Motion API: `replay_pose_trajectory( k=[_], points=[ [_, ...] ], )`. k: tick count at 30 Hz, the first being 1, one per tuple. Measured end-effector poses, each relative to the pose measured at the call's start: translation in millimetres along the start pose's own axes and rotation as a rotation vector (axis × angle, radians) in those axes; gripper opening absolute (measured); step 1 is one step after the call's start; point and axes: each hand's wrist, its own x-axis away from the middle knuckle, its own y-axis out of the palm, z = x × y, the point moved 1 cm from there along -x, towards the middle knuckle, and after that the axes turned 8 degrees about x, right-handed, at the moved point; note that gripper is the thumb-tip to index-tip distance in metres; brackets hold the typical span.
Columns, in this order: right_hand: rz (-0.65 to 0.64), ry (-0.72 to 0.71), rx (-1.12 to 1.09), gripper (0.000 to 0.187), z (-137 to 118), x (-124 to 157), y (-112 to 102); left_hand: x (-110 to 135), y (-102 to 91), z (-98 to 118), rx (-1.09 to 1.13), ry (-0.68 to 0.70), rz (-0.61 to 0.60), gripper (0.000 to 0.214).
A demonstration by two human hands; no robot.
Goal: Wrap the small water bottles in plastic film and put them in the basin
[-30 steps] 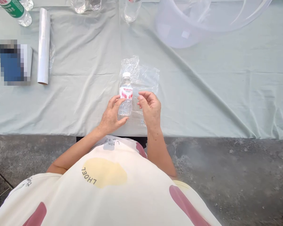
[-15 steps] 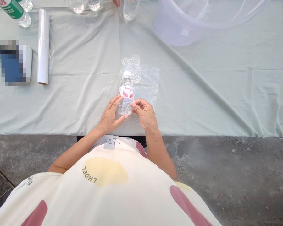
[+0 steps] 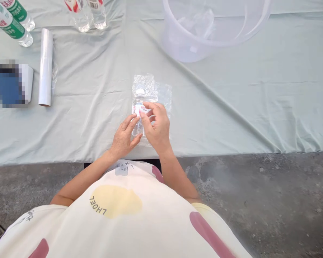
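A small clear water bottle [image 3: 138,128] with a white cap and a white-and-pink label lies on a piece of thin clear plastic film [image 3: 164,94], cap pointing away from me. My left hand [image 3: 123,139] holds it from the left, fingertips at the label's lower edge and thumb by the base. Over its right side hovers or rests my right hand [image 3: 157,127], thumb and forefinger apart at the label and partly hiding it. I cannot tell whether these fingertips touch the bottle. Crumpled film [image 3: 148,81] spreads around the cap.
A roll of cling film [image 3: 45,68] lies at the left, beside a blurred-out box-like object [image 3: 12,84]. Several larger water bottles [image 3: 24,37] are at the back left. A translucent tub [image 3: 183,50] with clear plastic inside stands at the back right. Grey-green cloth [image 3: 231,118] covers the table.
My right hand has moved up from the bottle's lower right side to its label, its pinch opened. The bottle has turned, its label print shifted right. A third back bottle and another person's fingers have left view.
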Motion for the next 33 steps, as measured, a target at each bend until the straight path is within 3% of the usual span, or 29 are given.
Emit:
replay_pose_trajectory(
  k=[4,8,13,16,20,24,28,31,33],
  points=[
    [-0.039,0.119,0.159,0.053,7.1,-19.5,25.9,-2.9,2.4,1.1,-0.028,-0.005,0.014,0.06],
    [-0.094,0.201,0.199,0.062,21.8,-31.5,18.7,-5.7,11.2,-2.8,-0.122,0.069,-0.008,0.068],
    [-0.29,0.241,0.296,0.037,33.9,-39.6,-10.5,-12.5,32.9,-3.7,-0.224,0.196,-0.119,0.067],
    [-0.376,0.197,0.421,0.029,33.8,-42.8,-20.8,-16.2,42.4,1.8,-0.243,0.165,-0.147,0.061],
    [-0.291,0.22,0.573,0.041,40.4,-45.2,-34.4,-21.5,47.7,12.1,-0.235,0.141,-0.167,0.055],
    [-0.165,0.267,0.482,0.067,61.7,-48.3,-59.5,-31.6,54.1,24.3,-0.302,0.224,-0.234,0.057],
    [0.015,0.134,0.316,0.048,63.6,-56.0,-77.4,-46.6,71.4,40.0,-0.329,0.269,-0.345,0.053],
    [-0.122,-0.067,0.282,0.035,50.2,-67.5,-73.0,-53.0,90.0,56.9,-0.373,0.328,-0.408,0.046],
    [-0.231,-0.082,0.388,0.031,45.9,-77.1,-67.6,-51.1,100.3,67.8,-0.446,0.4,-0.453,0.044]
  ],
)
